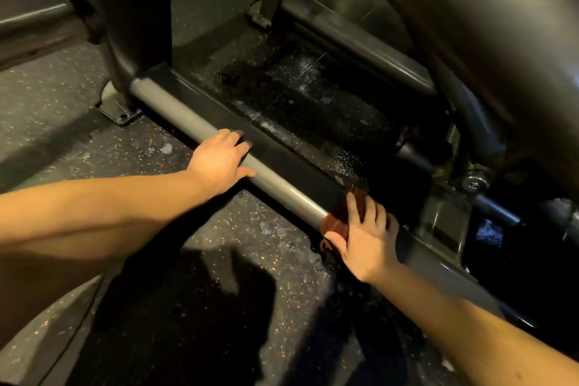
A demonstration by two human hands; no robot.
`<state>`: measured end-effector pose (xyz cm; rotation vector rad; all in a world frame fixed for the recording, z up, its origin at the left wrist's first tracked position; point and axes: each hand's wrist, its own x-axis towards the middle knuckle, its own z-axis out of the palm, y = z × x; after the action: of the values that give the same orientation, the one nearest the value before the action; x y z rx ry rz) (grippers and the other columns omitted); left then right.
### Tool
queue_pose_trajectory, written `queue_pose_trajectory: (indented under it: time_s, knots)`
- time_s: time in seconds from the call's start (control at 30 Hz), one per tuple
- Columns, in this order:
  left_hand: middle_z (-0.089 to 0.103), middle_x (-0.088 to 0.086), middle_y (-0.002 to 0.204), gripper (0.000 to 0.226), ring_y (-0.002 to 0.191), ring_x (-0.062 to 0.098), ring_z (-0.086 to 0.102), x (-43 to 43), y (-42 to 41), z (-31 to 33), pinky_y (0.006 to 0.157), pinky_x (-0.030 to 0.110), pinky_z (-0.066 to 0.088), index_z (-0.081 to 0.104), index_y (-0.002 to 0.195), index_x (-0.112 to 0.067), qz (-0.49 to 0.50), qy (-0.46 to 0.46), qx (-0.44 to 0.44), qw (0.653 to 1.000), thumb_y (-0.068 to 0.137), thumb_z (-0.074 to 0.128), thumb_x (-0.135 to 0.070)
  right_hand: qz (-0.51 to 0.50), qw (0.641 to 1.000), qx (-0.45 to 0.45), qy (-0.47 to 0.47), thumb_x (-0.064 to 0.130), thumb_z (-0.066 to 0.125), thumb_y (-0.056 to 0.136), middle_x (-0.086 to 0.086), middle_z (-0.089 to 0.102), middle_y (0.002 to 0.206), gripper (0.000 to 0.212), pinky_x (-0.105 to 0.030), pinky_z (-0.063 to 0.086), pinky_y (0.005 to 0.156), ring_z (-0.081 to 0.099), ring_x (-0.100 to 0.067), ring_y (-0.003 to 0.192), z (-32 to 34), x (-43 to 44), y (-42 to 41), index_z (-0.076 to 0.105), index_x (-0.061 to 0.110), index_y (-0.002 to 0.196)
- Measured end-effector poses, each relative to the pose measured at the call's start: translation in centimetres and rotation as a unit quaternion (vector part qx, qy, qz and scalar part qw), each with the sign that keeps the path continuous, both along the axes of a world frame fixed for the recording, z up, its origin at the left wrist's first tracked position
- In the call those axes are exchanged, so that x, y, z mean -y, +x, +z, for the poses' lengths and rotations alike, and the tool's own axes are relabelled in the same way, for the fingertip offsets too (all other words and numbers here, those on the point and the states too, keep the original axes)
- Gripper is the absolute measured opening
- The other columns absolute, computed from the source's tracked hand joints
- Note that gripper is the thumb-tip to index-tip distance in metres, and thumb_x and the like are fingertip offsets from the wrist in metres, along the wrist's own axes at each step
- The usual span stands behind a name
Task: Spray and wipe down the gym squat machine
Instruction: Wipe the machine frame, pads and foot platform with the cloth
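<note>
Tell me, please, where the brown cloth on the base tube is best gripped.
Probably the bunched edge of the brown cloth showing left of the right hand, taken from above on the near side: it drapes over the round base tube, so that fold hangs free.

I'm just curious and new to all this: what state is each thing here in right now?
left hand: resting on the grey bar, fingers draped over it.
right hand: fingers spread, pressing the cloth onto the bar.
cloth: bunched, folded over the bar under the right hand.
grey bar: lying low along the floor, joined to the machine's frame.
floor inside the frame: wet, with pale streaks.
</note>
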<state>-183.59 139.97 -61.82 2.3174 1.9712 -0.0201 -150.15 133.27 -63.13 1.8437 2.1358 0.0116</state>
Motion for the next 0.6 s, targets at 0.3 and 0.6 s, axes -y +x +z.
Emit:
queue_pose_trajectory:
  time_s: [0.3, 0.6]
  knots:
    - [0.037, 0.015, 0.159, 0.078, 0.148, 0.031, 0.032, -1.1, -4.6, -1.1, 0.118, 0.048, 0.035, 0.045, 0.153, -0.013, 0.064, 0.011, 0.045, 0.997, 0.093, 0.060, -0.061, 0.054, 0.995, -0.049, -0.061, 0.081, 0.036, 0.090, -0.019, 0.015, 0.164, 0.102, -0.059, 0.017, 0.119, 0.020, -0.042, 0.147, 0.2, -8.5, -15.1, -0.005, 0.023, 0.163]
    - [0.049, 0.011, 0.140, 0.056, 0.132, 0.029, 0.039, -3.5, -6.7, 2.2, 0.103, 0.042, 0.047, 0.049, 0.139, -0.012, 0.035, -0.055, -0.025, 0.998, 0.101, 0.053, -0.052, -0.027, 0.985, -0.008, -0.168, 0.061, 0.032, 0.105, -0.013, -0.003, 0.171, 0.078, -0.055, 0.015, 0.123, 0.008, -0.040, 0.154, 4.1, -4.4, -7.4, -0.012, 0.034, 0.163]
